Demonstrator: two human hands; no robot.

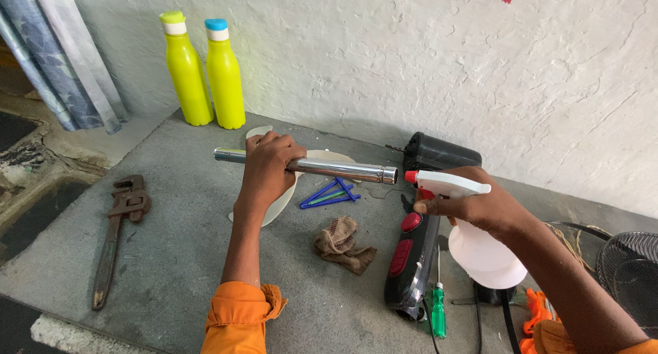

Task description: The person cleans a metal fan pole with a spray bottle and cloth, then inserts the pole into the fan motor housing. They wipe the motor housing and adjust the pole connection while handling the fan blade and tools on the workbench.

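My left hand (269,167) grips a shiny chrome tube (343,169) and holds it level above the grey slab. My right hand (480,206) holds a white spray bottle (480,251) with a red nozzle tip; the nozzle points left at the tube's open right end, a small gap away. Under the tube lie a white fan blade (281,206), blue and green plastic sticks (330,193) and a crumpled brown rag (340,243).
Two yellow bottles (205,69) stand at the back by the white wall. A rusty pipe wrench (116,234) lies at the left. A black and red tool (410,261), a green screwdriver (438,313), a black motor housing (442,154) and a fan grille (627,272) crowd the right.
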